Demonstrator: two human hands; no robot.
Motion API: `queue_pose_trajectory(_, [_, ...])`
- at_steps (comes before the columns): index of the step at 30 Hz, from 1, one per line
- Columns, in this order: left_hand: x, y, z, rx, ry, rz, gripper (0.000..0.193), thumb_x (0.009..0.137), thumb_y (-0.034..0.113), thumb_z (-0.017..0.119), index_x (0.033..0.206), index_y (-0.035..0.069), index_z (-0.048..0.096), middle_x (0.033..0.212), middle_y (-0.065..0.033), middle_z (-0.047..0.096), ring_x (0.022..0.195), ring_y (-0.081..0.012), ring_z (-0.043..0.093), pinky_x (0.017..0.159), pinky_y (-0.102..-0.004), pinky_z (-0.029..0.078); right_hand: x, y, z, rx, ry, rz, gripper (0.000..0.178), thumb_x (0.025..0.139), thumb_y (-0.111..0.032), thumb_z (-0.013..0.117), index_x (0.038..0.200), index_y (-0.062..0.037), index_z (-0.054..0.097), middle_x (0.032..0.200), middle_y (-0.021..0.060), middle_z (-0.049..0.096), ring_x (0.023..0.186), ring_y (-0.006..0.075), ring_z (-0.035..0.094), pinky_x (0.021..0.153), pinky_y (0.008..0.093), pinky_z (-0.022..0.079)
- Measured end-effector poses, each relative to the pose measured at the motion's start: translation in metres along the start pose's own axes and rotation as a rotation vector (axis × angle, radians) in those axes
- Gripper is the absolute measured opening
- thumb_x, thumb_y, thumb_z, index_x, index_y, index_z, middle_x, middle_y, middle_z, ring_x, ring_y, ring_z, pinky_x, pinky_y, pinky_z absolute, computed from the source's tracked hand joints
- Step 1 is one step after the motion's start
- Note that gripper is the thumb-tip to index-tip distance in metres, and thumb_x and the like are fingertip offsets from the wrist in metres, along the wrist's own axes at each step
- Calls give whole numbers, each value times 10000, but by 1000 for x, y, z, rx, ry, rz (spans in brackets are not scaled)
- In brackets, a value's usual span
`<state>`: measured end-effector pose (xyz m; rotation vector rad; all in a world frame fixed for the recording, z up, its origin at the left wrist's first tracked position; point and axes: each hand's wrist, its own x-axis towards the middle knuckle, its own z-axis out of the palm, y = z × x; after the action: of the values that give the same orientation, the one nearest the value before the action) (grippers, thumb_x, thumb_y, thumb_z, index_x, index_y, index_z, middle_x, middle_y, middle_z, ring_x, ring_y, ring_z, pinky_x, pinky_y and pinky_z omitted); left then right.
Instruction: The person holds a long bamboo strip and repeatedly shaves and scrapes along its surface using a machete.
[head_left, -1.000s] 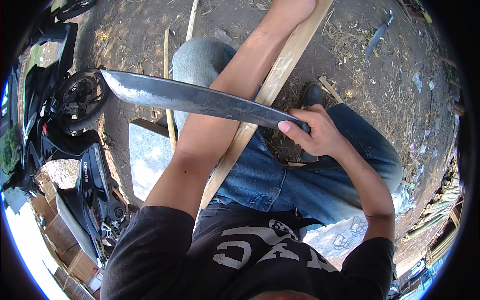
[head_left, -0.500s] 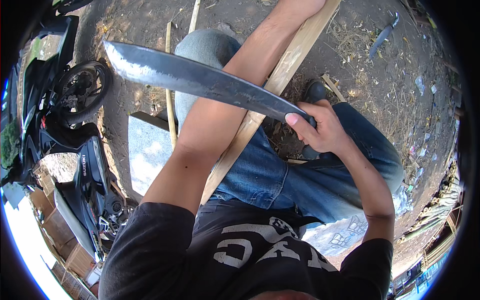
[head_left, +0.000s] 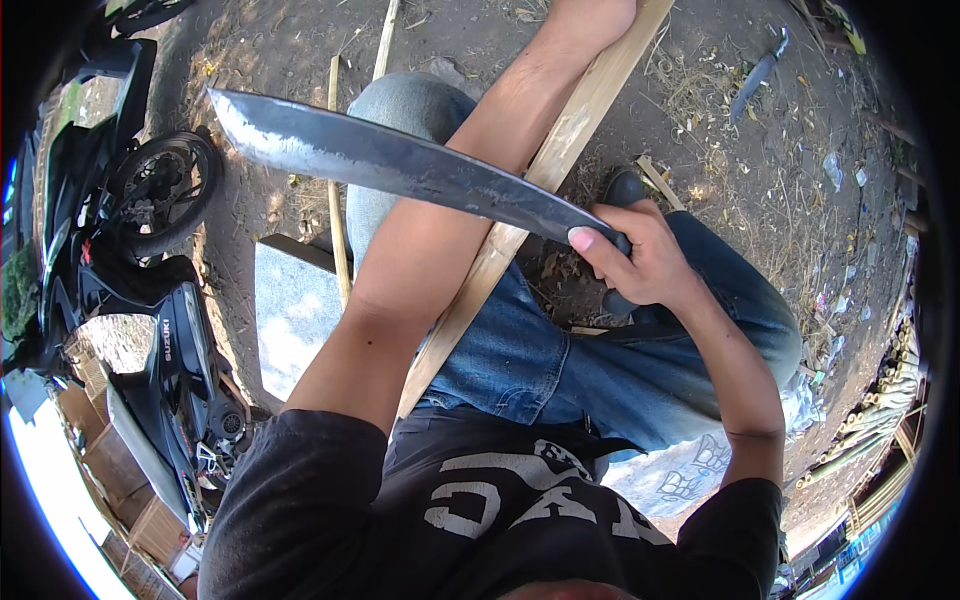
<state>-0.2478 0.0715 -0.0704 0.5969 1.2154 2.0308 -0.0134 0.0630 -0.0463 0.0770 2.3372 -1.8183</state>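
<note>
My right hand (head_left: 640, 255) is closed round the dark handle of a machete (head_left: 390, 160). Its long blade points left, passing over my left forearm and a pale split-bamboo strip (head_left: 565, 145). The strip slants from my waist across my thigh to the top edge. Up there, my left hand (head_left: 598, 18) lies against the strip's left side; its fingers are hidden and partly beyond the picture's edge. The blade's edge near the tip is bright, the rest dark grey.
Another knife (head_left: 757, 80) lies on the dirt at the upper right. A motorcycle (head_left: 165, 330) stands at the left, near a grey slab (head_left: 295, 310) and a thin bamboo stick (head_left: 337, 190). Bamboo poles (head_left: 870, 425) are stacked at the far right. Litter and dry leaves dot the ground.
The view has shifted slightly, and the bamboo strip's upper end sits a little further left. Both hands keep nearly the same positions, the machete still in my right hand.
</note>
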Motion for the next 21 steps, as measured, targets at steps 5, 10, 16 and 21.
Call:
queue_pose_trajectory(5, [-2, -2, 0, -72, -23, -24, 298, 1039, 321, 555, 893, 106, 702, 608, 14, 591, 434, -108, 518, 394, -270, 392, 1, 9, -19, -235, 429, -117, 315, 961, -244, 702, 769, -9, 620, 550, 102, 523, 437, 208, 519, 458, 328, 395])
queue_pose_trajectory(10, [-8, 1, 4, -98, -37, -56, 298, 1042, 328, 551, 909, 109, 702, 609, 14, 591, 445, -104, 524, 405, -260, 396, -3, 2, -25, -552, 485, -300, 181, 921, -126, 710, 845, 26, 649, 690, 138, 599, 556, 263, 592, 518, 337, 456])
queue_pose_trajectory(16, [-14, 2, 10, -148, -62, -107, 302, 1044, 345, 541, 922, 107, 683, 623, 12, 580, 478, -105, 534, 430, -256, 413, 5, 6, -55, -894, 741, -534, 274, 878, -277, 798, 870, -47, 649, 693, 45, 615, 505, 192, 574, 459, 325, 449])
queue_pose_trajectory(21, [-12, 5, 6, -171, -35, -176, 292, 1045, 356, 535, 940, 117, 666, 628, 18, 567, 465, -106, 521, 422, -257, 412, 4, -4, -41, -993, 706, -484, 430, 794, -401, 849, 945, -40, 670, 801, 85, 661, 654, 252, 657, 581, 359, 520])
